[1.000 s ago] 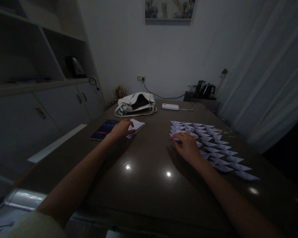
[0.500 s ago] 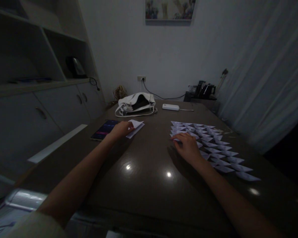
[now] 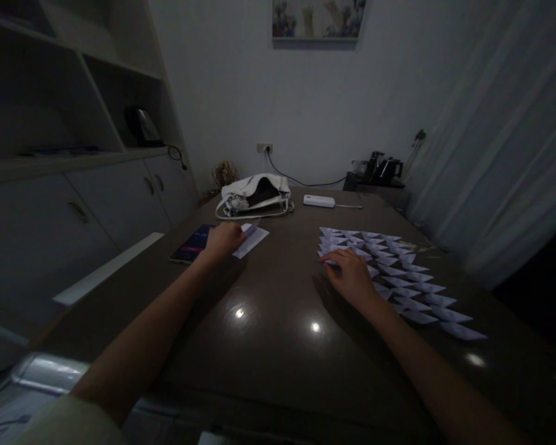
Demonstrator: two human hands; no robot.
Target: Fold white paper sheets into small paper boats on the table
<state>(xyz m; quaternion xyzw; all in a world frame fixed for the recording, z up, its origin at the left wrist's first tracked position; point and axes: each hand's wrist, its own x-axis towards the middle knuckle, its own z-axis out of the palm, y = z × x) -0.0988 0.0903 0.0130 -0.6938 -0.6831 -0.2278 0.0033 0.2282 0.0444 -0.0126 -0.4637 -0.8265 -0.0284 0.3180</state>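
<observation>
On the left, my left hand (image 3: 225,240) is closed, its fingertips pinching the edge of a sheet of white paper. That sheet is tilted up from the other white paper (image 3: 256,242) lying on the table. A phone (image 3: 191,246) with a lit screen lies partly under my left wrist. Over on the right, my right hand (image 3: 351,275) has its fingers curled down onto a white paper boat at the near left of a group. Several folded paper boats (image 3: 401,281) stand there in slanted rows; my hand hides some of them.
A white handbag (image 3: 257,193) rests at the back of the brown table (image 3: 278,352). To its right lies a white power bank (image 3: 319,201) with a short cable. Cabinets (image 3: 115,198) line the left side, and a curtain (image 3: 486,136) hangs at the right.
My left hand has turned over with its fingers more closed, and the top sheet's edge has lifted from the paper beneath. My right hand and the boats look unmoved.
</observation>
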